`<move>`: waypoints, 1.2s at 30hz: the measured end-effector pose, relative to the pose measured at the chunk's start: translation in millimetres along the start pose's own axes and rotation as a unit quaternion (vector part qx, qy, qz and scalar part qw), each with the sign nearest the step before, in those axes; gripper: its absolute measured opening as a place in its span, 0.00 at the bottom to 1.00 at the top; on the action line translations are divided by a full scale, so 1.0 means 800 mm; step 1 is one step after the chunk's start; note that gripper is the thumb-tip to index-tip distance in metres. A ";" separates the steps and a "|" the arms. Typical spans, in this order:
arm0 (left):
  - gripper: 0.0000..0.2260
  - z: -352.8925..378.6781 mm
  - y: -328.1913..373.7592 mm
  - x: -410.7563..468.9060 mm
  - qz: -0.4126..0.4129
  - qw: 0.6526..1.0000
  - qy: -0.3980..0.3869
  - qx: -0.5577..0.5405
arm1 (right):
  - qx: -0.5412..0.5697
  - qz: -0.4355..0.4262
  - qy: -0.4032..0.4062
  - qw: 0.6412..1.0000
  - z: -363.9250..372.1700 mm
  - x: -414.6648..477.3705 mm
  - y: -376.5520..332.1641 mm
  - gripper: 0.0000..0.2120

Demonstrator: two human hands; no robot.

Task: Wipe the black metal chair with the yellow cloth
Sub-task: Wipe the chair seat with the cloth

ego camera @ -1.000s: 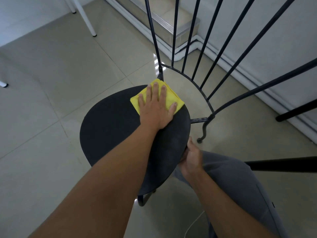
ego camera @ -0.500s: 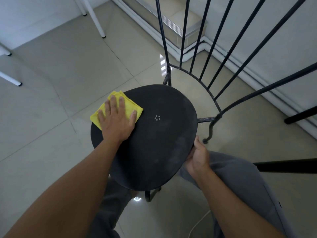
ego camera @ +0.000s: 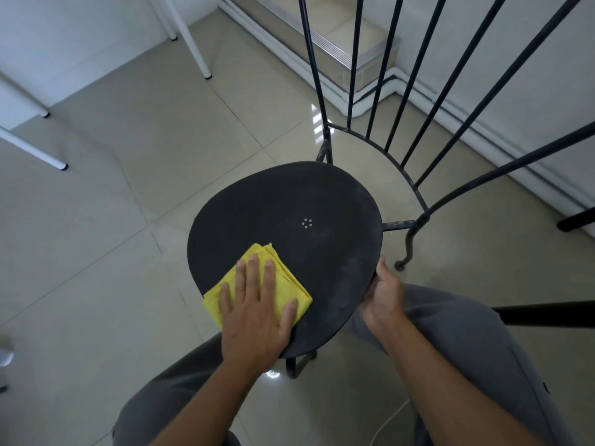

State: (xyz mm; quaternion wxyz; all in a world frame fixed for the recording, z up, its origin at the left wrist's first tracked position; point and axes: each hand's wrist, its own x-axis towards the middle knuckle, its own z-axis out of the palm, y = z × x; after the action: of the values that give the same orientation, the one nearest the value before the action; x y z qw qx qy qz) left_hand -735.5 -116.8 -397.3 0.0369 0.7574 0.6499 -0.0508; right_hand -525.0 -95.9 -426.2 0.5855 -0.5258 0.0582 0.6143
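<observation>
A: Glossy beige floor tiles (ego camera: 135,175) fill the room, with a white skirting (ego camera: 363,101) running along the wall behind and thin white furniture legs (ego camera: 193,43) at the upper left. The black metal chair (ego camera: 289,226) stands in the middle of the view, its round seat facing up and its thin back rods fanning upward.

B: And the yellow cloth (ego camera: 283,284)?

A: Folded into a square, lying flat on the near-left part of the seat, one corner reaching past the rim. The left hand (ego camera: 257,313) presses it down, palm flat, fingers spread a little and laid straight out over the cloth, not curled around it.

B: The other hand?

A: The right hand (ego camera: 383,297) is at the near-right rim of the seat, fingers wrapped over the edge and tucked underneath, apparently steadying the chair.

B: So which step is this?

A: Wiping the seat top, by the look of it. A pale dusty haze shows on the right half of the seat, so that part seems undone, and the back rods and legs look untouched.

B: The next move?

A: Probably a sweep across toward the hazy right side, keeping even pressure so the cloth does not slide off the rim, while the right hand holds the seat firm.
</observation>
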 end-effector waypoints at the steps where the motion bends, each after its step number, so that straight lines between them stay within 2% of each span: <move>1: 0.35 -0.001 0.009 -0.004 0.013 1.000 -0.004 0.002 | 0.002 0.002 0.002 1.000 0.001 -0.001 -0.001 0.19; 6: 0.34 -0.004 0.055 0.001 0.073 0.997 -0.022 -0.004 | 0.023 0.018 0.004 1.000 0.001 0.001 -0.002 0.19; 10: 0.34 -0.005 0.096 0.027 0.112 0.993 -0.015 -0.031 | 0.023 0.047 0.008 0.999 0.001 -0.001 -0.003 0.24; 13: 0.33 -0.005 0.128 0.058 0.119 0.992 -0.005 -0.038 | 0.013 0.060 0.020 0.998 -0.001 0.002 -0.002 0.27; 17: 0.33 -0.007 0.159 0.111 0.122 0.991 0.009 -0.052 | 0.014 0.034 -0.012 0.999 -0.002 0.002 -0.004 0.19; 19: 0.33 -0.008 0.165 0.139 0.117 0.991 0.017 -0.057 | 0.023 0.035 -0.027 0.999 -0.003 0.002 -0.003 0.22; 21: 0.33 -0.012 0.167 0.167 0.104 0.993 0.021 -0.056 | 0.017 0.041 -0.008 0.999 -0.003 0.002 -0.002 0.24; 25: 0.33 -0.020 0.150 0.217 0.072 0.995 0.006 -0.063 | -0.004 0.030 0.008 1.000 -0.008 0.007 0.001 0.22; 29: 0.33 -0.021 0.092 0.248 0.007 0.997 0.012 -0.075 | 0.003 0.023 0.014 1.000 -0.010 0.009 0.001 0.19; 36: 0.32 -0.016 -0.036 0.218 -0.110 0.991 0.037 -0.064 | 0.022 0.032 -0.007 0.999 -0.001 0.003 -0.002 0.21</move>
State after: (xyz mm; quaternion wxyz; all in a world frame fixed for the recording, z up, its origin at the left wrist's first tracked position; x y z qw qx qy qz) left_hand -737.2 60.2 -406.2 0.0553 0.6789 0.7320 0.0152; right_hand -523.0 -94.3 -427.8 0.5774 -0.5061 0.0844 0.6351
